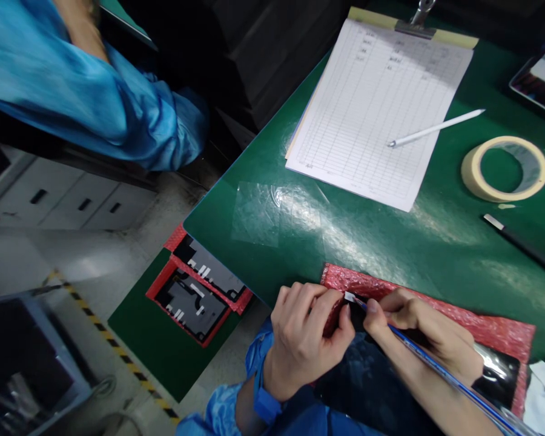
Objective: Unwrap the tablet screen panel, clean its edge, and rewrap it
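A dark, glossy panel lies on red bubble wrap at the table's front edge. My right hand is closed round a slim blue pen-like tool, its shaft slanting to the lower right. The tool's tip meets a small white piece at the panel's upper left. Beside that piece, my left hand has its fingers curled, index finger and thumb close together at the panel's edge. What lies between them, if anything, is hidden. A blue band circles my left wrist.
On the green table are a clipboard with printed sheets, a white pen, a masking tape roll and a black-handled tool. Lower left, bubble-wrapped panels lie on a green board. A co-worker's blue sleeve is upper left.
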The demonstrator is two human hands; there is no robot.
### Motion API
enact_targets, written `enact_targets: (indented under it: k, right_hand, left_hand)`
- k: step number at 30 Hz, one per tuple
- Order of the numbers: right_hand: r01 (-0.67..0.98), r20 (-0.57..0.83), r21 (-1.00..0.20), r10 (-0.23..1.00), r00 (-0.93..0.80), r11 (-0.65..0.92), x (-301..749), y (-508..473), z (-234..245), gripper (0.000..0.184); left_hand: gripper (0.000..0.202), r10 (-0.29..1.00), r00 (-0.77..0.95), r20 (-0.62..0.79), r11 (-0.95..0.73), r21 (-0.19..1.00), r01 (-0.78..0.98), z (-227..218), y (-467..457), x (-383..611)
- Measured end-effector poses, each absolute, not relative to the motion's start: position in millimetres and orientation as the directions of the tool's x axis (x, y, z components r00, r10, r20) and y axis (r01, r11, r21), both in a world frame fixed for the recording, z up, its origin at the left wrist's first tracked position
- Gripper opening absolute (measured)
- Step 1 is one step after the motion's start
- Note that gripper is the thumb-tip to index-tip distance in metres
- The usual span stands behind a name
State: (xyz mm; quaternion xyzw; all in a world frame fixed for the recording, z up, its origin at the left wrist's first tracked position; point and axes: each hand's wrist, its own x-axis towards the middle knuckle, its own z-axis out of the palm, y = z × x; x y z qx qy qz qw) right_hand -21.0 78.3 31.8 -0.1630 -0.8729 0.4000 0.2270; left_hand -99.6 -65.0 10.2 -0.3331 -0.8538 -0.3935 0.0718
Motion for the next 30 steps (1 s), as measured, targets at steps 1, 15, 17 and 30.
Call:
enact_targets:
  k: [1, 15, 17, 30]
  right_hand:
    - [0.131, 0.251, -0.764, 0.478, -0.842, 0.632, -19.5, 79.3, 31.5, 0.042]
    - [0.206, 0.167, -0.752, 0.482, -0.860, 0.627, -4.0, 91.2, 23.6, 0.046]
    - [0.212, 0.167, -0.745, 0.484, -0.859, 0.633, -2.9, 91.9, 23.3, 0.047]
    - [0.216, 0.175, -0.741, 0.493, -0.852, 0.636, -2.0, 90.1, 22.1, 0.048]
  left_hand:
    - [0.009, 0.512, -0.768, 0.385, 0.470, 0.623, 0.625, 10.1, -65.0, -99.5]
    - [0.010, 0.514, -0.761, 0.395, 0.461, 0.621, 0.634, 10.0, -65.0, -100.3]
    - [0.010, 0.512, -0.761, 0.398, 0.459, 0.623, 0.634, 10.2, -64.8, -100.5]
    - [0.012, 0.516, -0.758, 0.400, 0.448, 0.628, 0.637, 9.9, -64.9, -100.8]
